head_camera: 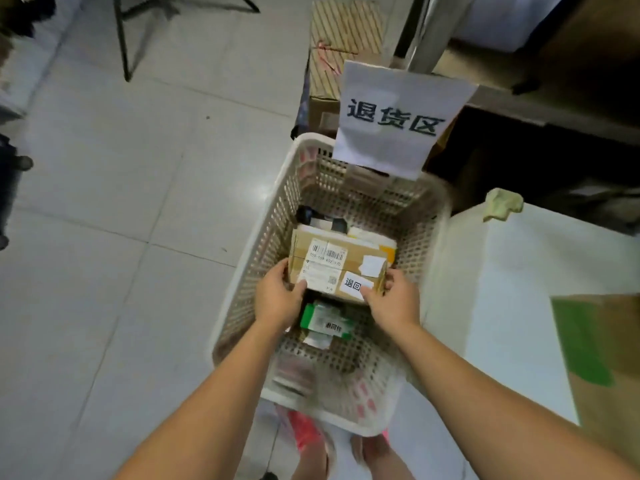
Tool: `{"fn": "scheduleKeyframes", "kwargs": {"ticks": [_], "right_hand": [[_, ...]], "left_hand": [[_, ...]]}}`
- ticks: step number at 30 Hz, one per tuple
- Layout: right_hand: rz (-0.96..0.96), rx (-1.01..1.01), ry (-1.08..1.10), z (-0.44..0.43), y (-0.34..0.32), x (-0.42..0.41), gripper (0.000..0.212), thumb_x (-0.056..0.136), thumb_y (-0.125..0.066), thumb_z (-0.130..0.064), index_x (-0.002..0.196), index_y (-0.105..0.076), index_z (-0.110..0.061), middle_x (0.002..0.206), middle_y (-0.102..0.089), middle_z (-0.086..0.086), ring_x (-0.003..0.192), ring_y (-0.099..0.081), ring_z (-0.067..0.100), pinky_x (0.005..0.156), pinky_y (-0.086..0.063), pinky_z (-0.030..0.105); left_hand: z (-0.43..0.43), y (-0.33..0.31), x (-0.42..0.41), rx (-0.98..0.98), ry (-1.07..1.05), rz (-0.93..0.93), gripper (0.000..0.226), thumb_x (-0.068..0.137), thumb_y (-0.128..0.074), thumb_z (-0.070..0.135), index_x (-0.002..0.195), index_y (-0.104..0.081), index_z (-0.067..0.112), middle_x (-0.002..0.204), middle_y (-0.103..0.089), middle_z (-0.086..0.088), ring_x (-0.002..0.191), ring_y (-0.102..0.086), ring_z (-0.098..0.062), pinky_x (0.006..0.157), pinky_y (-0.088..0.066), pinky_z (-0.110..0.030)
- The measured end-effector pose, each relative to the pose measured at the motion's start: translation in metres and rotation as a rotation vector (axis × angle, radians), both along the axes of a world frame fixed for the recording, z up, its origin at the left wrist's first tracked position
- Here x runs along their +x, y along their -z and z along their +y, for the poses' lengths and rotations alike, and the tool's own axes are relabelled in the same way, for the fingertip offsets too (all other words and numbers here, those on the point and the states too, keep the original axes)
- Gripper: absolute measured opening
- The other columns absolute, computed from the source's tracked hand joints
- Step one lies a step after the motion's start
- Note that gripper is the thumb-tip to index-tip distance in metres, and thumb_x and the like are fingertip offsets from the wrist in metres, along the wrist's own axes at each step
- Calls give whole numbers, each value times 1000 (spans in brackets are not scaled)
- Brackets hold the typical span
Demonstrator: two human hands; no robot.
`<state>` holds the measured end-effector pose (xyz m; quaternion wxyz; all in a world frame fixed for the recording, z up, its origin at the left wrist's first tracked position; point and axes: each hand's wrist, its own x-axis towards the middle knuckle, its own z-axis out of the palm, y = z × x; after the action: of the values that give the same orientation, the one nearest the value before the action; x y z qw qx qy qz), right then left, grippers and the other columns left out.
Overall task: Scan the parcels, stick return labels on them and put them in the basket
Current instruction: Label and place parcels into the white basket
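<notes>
The white perforated plastic basket stands on pale floor tiles. Inside, a green-and-white packet lies on the bottom. Just beyond it, the left hand and right hand grip opposite ends of a brown cardboard parcel within the basket walls. The right thumb overlaps its white return label. A white paper sign stands at the far rim.

paper sign: "退货区" | cardboard parcel sticker: "退回" | green parcel label: "退回件", blurred
</notes>
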<state>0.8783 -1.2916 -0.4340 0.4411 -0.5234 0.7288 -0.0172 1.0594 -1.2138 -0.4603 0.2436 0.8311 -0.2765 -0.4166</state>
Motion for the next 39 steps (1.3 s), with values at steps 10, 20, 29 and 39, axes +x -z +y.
{"fn": "scheduleKeyframes", "kwargs": {"ticks": [10,20,29,39], "right_hand": [[96,-14,-33,-15,176,-9,53,79,-82,-29,122,-59,-9,108,-70,8,94,-66,24,73,-51,31],[355,-130,-538,-21,56,-16,48,90,-67,-31,133,-49,-22,130,-50,5,120,-47,26,92,-48,42],[473,-333,-584,-34,-262,-42,55,90,-66,-34,140,-44,-25,140,-47,0,130,-43,24,99,-42,39],[454,-628,-379,4,-507,-199,56,89,-65,-37,139,-43,-24,136,-49,2,127,-45,26,94,-44,41]], "left_hand": [[-25,176,-3,62,94,-117,63,86,-74,22,142,-47,15,129,-63,-1,99,-58,-9,89,-45,-24],[-33,46,3,37,692,-648,78,83,-68,42,149,-32,18,148,-42,-1,136,-40,-23,111,-36,-45],[-80,-270,-22,-86,840,-854,77,84,-66,38,149,-29,18,147,-43,-5,138,-35,-27,108,-35,-43],[-71,-521,-183,-435,910,-1000,63,85,-62,33,143,-41,21,138,-51,-3,132,-41,-24,104,-39,-38]]}}
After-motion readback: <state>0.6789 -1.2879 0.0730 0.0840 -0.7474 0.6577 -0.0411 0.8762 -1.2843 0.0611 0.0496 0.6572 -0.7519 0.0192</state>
